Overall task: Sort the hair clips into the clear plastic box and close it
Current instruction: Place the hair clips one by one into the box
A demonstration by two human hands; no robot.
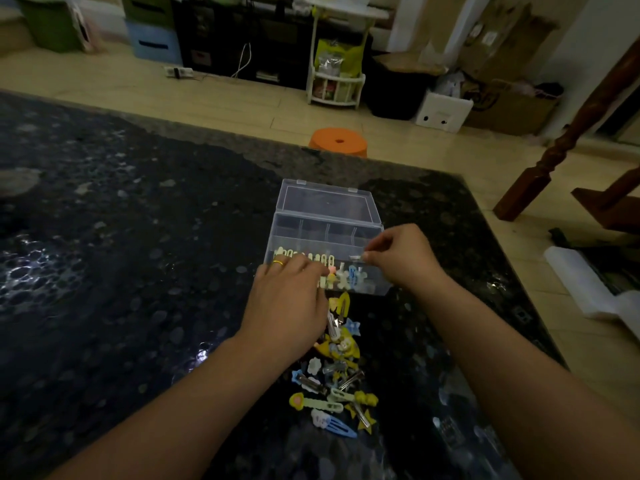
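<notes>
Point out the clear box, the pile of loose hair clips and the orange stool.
clear box (323, 204): head view, on its open lid.
pile of loose hair clips (337, 382): head view, on the middle of the heap.
orange stool (338, 142): head view, on its top near the hole.

Clear glossy plastic box (327, 233) on a polished, speckled stone table (138, 237)

1. Dark speckled stone tabletop (121, 237), glossy, light glare on left.
2. Round orange plastic stool (338, 142) on the floor, just past the table's far edge.
3. White tiered plastic rack (335, 88) behind the stool, yellow-green bag (341, 57) on it.
4. White power strip (178, 72) on beige tile floor (242, 102).
5. Blue plastic drawer unit (152, 43), far left.
6. Brown turned wooden post (540, 168), right.
7. Cardboard boxes (502, 43) against the right wall.
</notes>
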